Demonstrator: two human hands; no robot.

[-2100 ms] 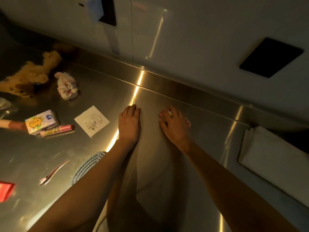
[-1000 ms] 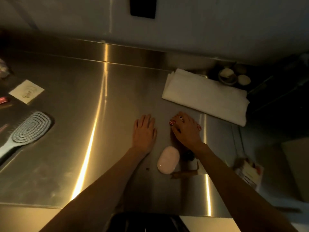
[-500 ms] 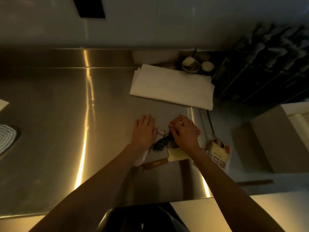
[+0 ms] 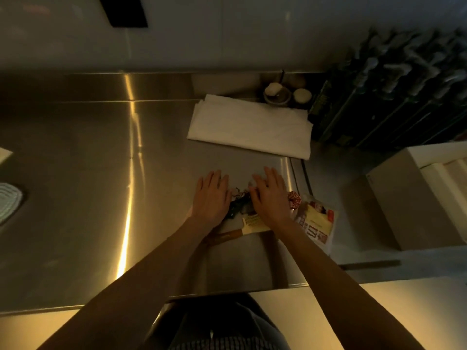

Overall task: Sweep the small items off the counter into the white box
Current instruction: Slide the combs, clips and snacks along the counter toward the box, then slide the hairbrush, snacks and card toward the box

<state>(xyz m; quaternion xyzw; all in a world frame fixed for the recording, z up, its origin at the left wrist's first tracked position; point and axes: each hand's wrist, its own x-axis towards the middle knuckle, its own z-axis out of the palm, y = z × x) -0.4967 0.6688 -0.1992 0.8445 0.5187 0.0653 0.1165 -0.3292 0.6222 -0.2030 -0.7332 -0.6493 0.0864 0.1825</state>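
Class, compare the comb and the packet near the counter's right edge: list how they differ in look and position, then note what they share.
The comb is plain yellowish with fine teeth and a brown handle; the packet is printed in red, yellow and white. The comb lies between the left hand and right hand, partly under the right wrist; the packet lies beyond the right hand, uncovered. The comb lies wholly on the counter; the packet juts past its right edge. Both lie flat.

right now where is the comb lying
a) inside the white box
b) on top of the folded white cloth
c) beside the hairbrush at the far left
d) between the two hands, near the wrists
d: the comb lies on the steel counter, partly under the right hand and close to the left hand, well short of the folded white cloth and outside the white box.
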